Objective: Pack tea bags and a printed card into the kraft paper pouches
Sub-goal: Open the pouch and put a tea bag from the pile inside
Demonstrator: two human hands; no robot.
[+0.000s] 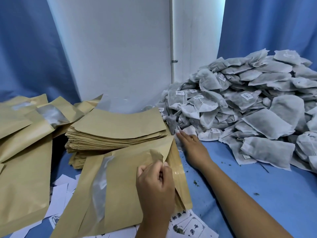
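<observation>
Blue table (257, 194): my left hand (154, 186) pinching pouch (120, 177) mouth; right hand (190, 143) spread, touching tea bags (257, 103) at two o'clock; blue curtains (25, 48), white wall (111, 48) behind.

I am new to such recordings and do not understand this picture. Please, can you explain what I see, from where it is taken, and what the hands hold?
No machine here: a person works with bare hands, filmed by a camera on their head, looking down. The left hand pinches open the mouth of a flat brown kraft paper pouch. The right hand reaches to a big pile of grey-white tea bags, holding nothing yet. Empty pouches are stacked behind; white printed cards lie on the blue table.
</observation>
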